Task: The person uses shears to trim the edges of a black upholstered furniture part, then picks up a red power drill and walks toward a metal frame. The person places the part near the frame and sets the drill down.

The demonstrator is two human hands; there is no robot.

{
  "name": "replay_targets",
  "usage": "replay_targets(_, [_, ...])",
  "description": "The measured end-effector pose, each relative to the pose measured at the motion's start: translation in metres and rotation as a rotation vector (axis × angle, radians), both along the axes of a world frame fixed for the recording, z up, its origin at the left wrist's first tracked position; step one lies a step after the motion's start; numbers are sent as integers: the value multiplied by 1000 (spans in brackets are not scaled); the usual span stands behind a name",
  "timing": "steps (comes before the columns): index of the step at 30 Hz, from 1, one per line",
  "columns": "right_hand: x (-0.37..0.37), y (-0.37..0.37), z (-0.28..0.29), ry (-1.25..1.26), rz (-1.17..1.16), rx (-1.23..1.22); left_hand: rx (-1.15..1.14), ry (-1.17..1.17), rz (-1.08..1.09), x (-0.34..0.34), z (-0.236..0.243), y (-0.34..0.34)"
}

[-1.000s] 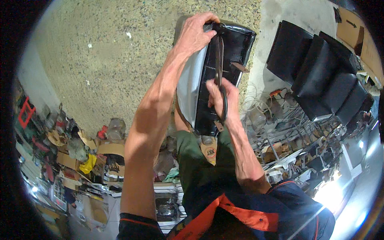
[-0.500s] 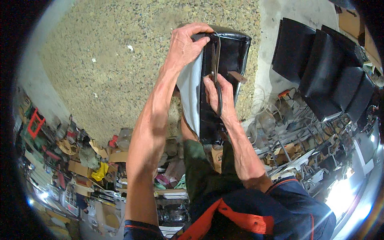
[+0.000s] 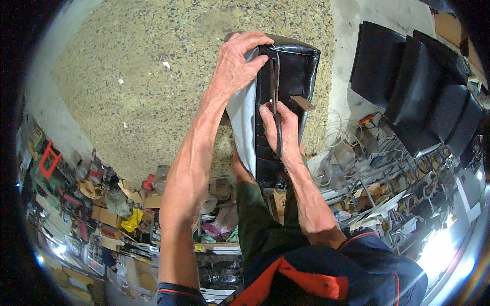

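Note:
A black leather-like padded piece (image 3: 297, 66), perhaps a seat cushion, lies in front of me above my legs. Its loose cover flap folds out on the left, showing a pale grey underside (image 3: 242, 115). My left hand (image 3: 235, 64) pinches the flap's top edge between thumb and fingers. Wrapped round the dark handles of long-bladed scissors (image 3: 276, 76) is my right hand (image 3: 286, 127). The blades point away from me along the cover's edge, their tips close to my left fingertips. A flat brown bracket (image 3: 304, 103) sticks out at the piece's right side.
A speckled foam-like mat (image 3: 143, 76) spreads under the work. Several black padded pieces (image 3: 408, 86) lie at the right. Nearer are tangled pale cords (image 3: 336, 130) and metal frames. Cardboard, a yellow item (image 3: 132, 220) and a red frame (image 3: 49, 159) clutter the left.
My right hand and the scissors have shifted slightly toward me, and the blades look closer together. My left hand keeps its pinch on the flap in nearly the same place.

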State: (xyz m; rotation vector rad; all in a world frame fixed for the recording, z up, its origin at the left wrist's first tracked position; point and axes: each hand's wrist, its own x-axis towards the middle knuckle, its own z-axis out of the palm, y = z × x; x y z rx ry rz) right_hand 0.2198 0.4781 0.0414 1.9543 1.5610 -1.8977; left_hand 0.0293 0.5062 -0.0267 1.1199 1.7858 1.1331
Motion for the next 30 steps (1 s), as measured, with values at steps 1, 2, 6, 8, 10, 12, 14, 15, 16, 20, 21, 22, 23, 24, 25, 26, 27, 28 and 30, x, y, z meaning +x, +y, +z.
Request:
replay_targets(1, [-1,1,1,12,-5,9,-16,-1,-12,0,0,1])
replay_targets(2, [-1,3,3,13,-7,4,-33,-2,-25,0,0,2])
replay_targets(6, [-6,6,10,-81,103,155,-46,-53,-13,1,4,2])
replay_targets(8, [-8,4,11,-61,46,132,-44,-65,7,1,5,3])
replay_targets(10, [-8,1,10,-30,5,143,-35,-70,10,1,5,3])
replay_targets(12, [-6,-1,8,70,-75,65,-31,-76,14,1,5,3])
replay_targets(14, [-2,-2,7,139,-154,-52,-41,-87,23,3,5,3])
replay_targets(15, [0,-2,7,194,-192,-103,-28,-75,26,4,5,3])
replay_targets(16, [2,-1,7,243,-225,-180,-19,-59,38,6,5,2])
replay_targets(20, [4,2,19,183,-178,-183,129,240,39,12,4,3])
replay_targets(21, [4,2,23,130,-141,-145,142,283,15,12,3,5])
replay_targets(22, [4,3,27,139,-155,-194,152,323,-8,12,2,5])
replay_targets(23, [4,3,31,104,-169,-207,157,357,-34,12,0,6])
replay_targets(24, [4,2,34,72,-181,-218,159,376,-48,12,-1,6])
replay_targets(25, [4,2,36,45,-192,-228,158,398,-63,11,-1,6])
replay_targets(26, [4,2,38,35,-133,-155,156,419,-79,10,-2,6])
replay_targets(27, [5,2,39,33,-106,-159,172,438,-87,10,-2,6])
replay_targets(28, [6,2,38,30,-78,-164,188,455,-94,9,-3,5])
replay_targets(30, [9,2,36,32,-53,-164,195,460,-99,10,-3,3])
